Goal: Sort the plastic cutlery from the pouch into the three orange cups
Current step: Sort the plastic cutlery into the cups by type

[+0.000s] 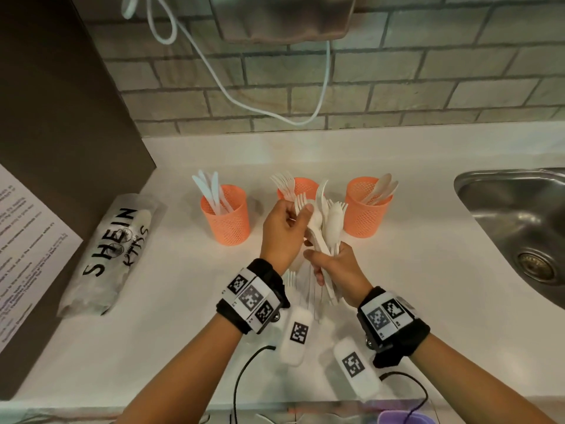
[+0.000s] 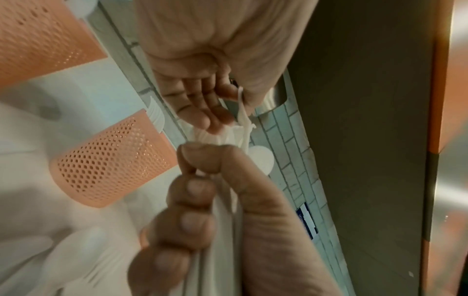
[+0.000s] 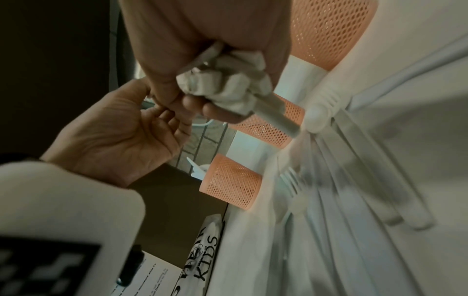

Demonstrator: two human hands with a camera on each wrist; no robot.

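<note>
Cutlery bundle stands gripped in the right hand above the table, before three orange cups. The left hand pinches one fork at the bundle's top. The pouch lies well left.

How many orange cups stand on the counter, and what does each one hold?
3. The left cup holds knives, the middle cup, partly hidden behind the left hand, holds forks, and the right cup holds spoons.
</note>
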